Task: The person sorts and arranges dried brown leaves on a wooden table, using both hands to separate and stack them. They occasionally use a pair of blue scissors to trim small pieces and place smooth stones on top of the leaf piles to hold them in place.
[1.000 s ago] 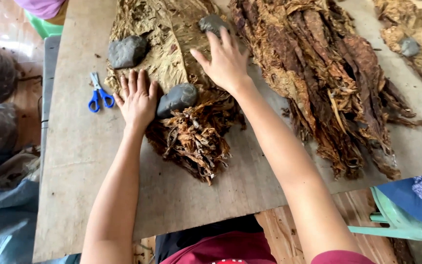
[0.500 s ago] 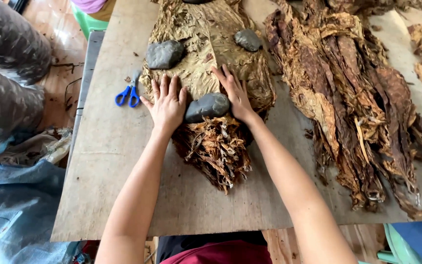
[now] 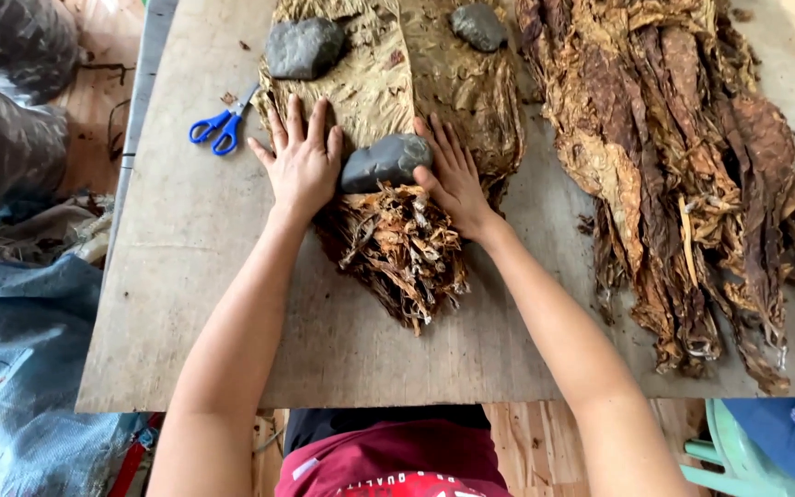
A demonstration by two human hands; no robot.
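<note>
The place looked like a small, informal workshop for sorting dried tobacco leaf, more a rural work shed than a factory. A bare, scuffed plywood worktable [image 3: 186,304] carried a flattened stack of brown leaves [image 3: 388,83] weighted down with grey stones [image 3: 304,48], and beside it lay a large loose heap of cured leaves [image 3: 683,166]. Blue-handled scissors [image 3: 218,127] rested on the board. Around the table were a rough plank floor [image 3: 94,55], a crumpled blue tarpaulin [image 3: 20,368] and a green plastic stool [image 3: 738,460]
</note>
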